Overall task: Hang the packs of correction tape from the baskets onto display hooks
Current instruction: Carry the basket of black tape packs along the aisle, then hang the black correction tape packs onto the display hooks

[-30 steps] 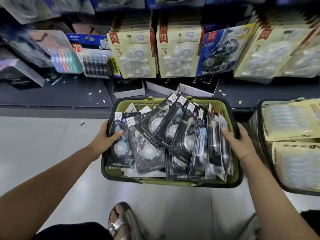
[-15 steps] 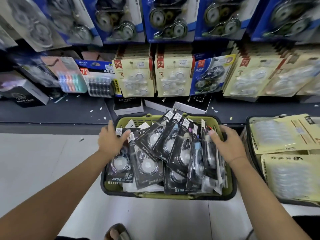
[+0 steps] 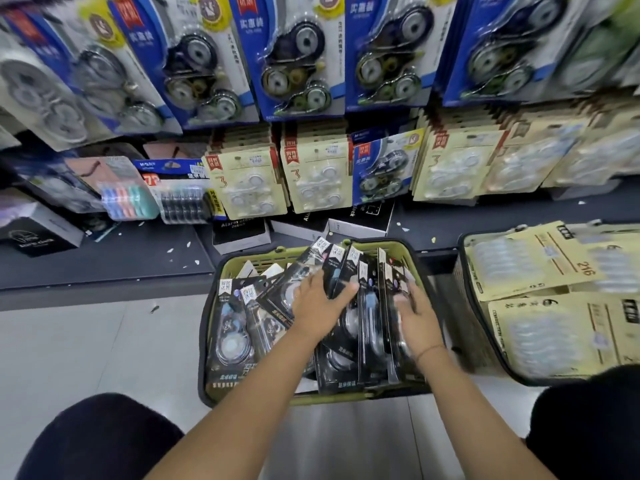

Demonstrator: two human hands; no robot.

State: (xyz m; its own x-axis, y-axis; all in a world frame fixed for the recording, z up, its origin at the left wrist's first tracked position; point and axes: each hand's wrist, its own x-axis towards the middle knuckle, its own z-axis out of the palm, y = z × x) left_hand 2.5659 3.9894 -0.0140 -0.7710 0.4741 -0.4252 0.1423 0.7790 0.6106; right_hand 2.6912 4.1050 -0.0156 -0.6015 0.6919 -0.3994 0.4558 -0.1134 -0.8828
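Store shelving hung with correction tape, and both hands down in a floor basket.

Blue-backed blister packs (image 3: 294, 57) fill the top row of hooks and beige-carded packs (image 3: 249, 181) the row below, above a dark shelf (image 3: 104, 258). On the pale tiled floor (image 3: 86, 348) sits a green plastic basket with a black rim (image 3: 346, 398), filled with black-carded packs of correction tape (image 3: 230, 337), some fanned flat and some standing on edge. Both forearms reach forward and down into it. The left hand (image 3: 318, 303) lies palm down on the fanned packs, its fingers extended and its thumb spread wide against an upright pack. The right hand (image 3: 419, 317) is blurred and lies against the upright packs on the right; I cannot tell whether it pinches one. Just beside, on the right, a black mesh basket (image 3: 467, 317) holds flat beige packs (image 3: 540, 265).
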